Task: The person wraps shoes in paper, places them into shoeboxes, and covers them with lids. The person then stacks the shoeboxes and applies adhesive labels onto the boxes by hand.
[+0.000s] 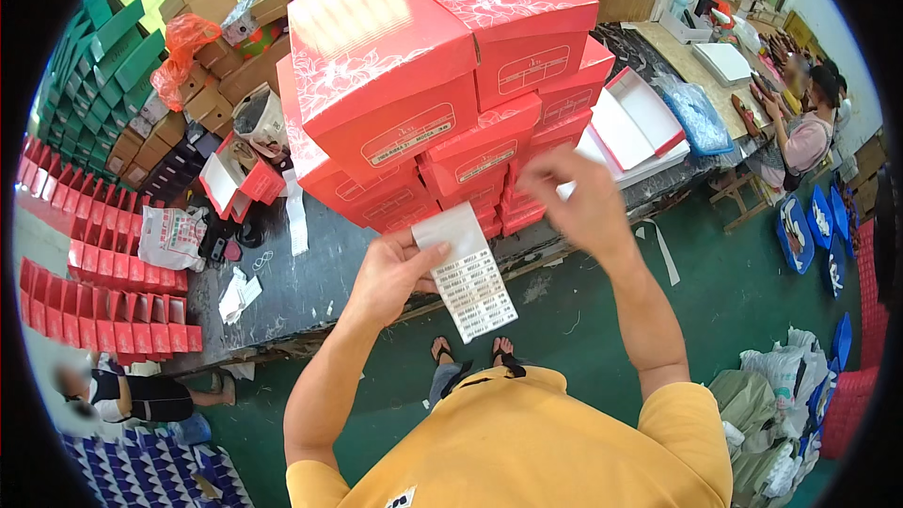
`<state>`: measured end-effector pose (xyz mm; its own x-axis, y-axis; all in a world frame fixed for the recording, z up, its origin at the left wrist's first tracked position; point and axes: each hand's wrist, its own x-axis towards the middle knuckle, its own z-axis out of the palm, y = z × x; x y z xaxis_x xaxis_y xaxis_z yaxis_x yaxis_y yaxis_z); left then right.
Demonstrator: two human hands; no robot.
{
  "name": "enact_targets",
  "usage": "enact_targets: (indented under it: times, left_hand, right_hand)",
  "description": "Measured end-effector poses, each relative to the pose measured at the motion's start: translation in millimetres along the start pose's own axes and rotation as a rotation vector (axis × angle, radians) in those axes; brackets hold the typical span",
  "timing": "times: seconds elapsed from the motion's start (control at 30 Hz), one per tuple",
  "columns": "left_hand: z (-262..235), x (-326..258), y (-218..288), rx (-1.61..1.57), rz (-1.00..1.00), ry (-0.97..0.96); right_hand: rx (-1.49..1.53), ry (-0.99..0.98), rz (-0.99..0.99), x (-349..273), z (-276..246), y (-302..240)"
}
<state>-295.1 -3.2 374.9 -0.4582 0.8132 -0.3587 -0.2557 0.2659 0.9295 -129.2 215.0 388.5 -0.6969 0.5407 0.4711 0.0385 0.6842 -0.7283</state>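
My left hand (pixel 400 273) is closed on a strip of white label stickers (pixel 475 287), thumb on top and fingers beneath. Several rows of small printed labels cover its lower part; the upper end is bare backing. Up and to the right, my right hand (pixel 578 202) is raised in front of the stacked boxes, fingers bent and blurred, so whether they pinch anything is unclear. Just beyond both hands rises a tall stack of red shoe boxes (pixel 404 122) with white floral lids. Narrow labels show on the ends of some of them.
The stack stands on a dark worktable (pixel 329 282) with paper scraps. An open red box (pixel 640 122) lies right of it, near a blue tray (pixel 696 118). Red boxes (pixel 132 320) and green boxes (pixel 103 66) line the left. People (pixel 800 132) sit far right; another person (pixel 141 395) is at left.
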Motion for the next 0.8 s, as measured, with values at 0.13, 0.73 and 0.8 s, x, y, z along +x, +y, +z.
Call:
enact_targets:
  times: [0.13,0.73,0.8]
  left_hand:
    - [14,10,11,0.058,0.062,-0.025]
    - [13,11,-13,-0.248,-0.036,0.021]
    - [14,10,-12,-0.294,-0.058,0.001]
  right_hand:
    - [0.007,-0.11,-0.294,-37,29,-21]
    - [-0.085,-0.057,-0.543,-43,56,-6]
    - [-0.117,-0.014,-0.627,-34,45,-4]
